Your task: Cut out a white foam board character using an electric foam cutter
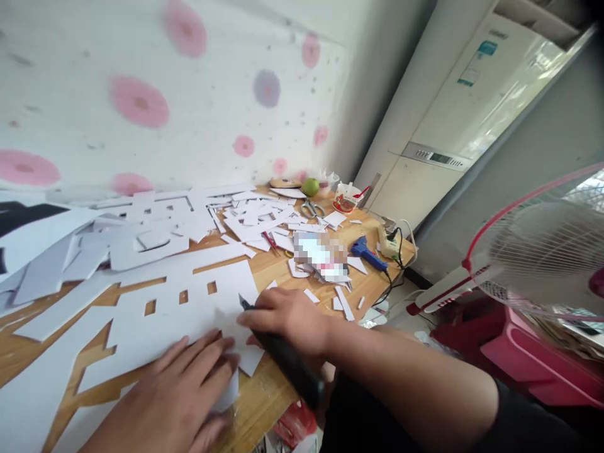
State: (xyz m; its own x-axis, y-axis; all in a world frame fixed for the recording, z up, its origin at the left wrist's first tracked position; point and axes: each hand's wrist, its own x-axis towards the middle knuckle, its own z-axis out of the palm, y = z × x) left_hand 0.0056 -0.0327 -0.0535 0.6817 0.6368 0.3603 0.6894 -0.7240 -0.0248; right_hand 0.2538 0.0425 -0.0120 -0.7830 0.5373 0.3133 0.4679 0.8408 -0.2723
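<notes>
My right hand (287, 318) is closed around a black-handled craft knife (283, 358), its tip resting on a white foam board sheet (179, 314) with small square holes cut in it. My left hand (174, 393) lies flat with fingers spread on the same sheet, just left of the knife. The sheet rests on a wooden table (264, 402).
Many white cut-off scraps (245, 220) cover the table's far side. Scissors (311, 209), a green apple (310, 186), a blue glue gun (369, 253) and a power strip (389, 245) lie at the far right. A fan (542, 251) and a pink bin (528, 358) stand right of the table.
</notes>
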